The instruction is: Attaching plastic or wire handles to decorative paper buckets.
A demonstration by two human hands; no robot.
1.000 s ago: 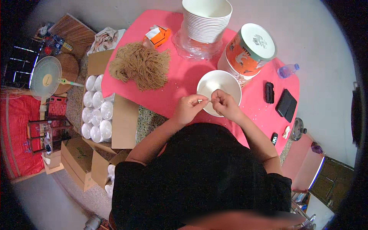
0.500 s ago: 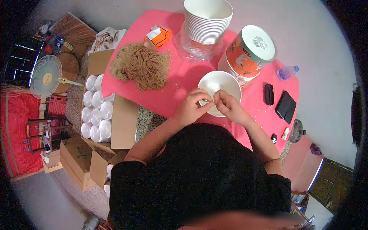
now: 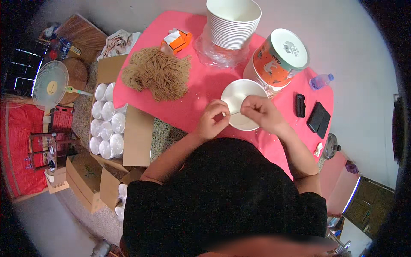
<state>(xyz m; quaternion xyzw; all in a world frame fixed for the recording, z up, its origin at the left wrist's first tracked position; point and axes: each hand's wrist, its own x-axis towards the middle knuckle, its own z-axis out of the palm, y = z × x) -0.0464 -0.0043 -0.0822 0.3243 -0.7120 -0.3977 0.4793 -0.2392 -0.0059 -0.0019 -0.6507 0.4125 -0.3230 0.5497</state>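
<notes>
A white round paper bucket (image 3: pixel 234 90) sits at the table's near edge, its mouth facing up. My left hand (image 3: pixel 212 120) is at the bucket's left rim, thumb and fingertips pinched together. Over the bucket's right side is my right hand (image 3: pixel 264 115), its fingers also closed in a pinch. Anything between either hand's fingertips is too small to make out. To the left on the table lies a heap of brown cord-like strands (image 3: pixel 157 73). An orange pack of tissues (image 3: pixel 176 40) is just behind that heap.
Behind my hands stand a stack of white buckets (image 3: pixel 233 32) in clear plastic and upturned printed buckets (image 3: pixel 278 58). To the right are a plastic bottle (image 3: pixel 321 81), a black case (image 3: pixel 300 106) and a black wallet-like item (image 3: pixel 319 120). Cartons of white containers (image 3: pixel 117 122) are left of the table.
My hands have moved apart. The right hand shifted to the right, away from the left, which stays near the bucket's left rim.
</notes>
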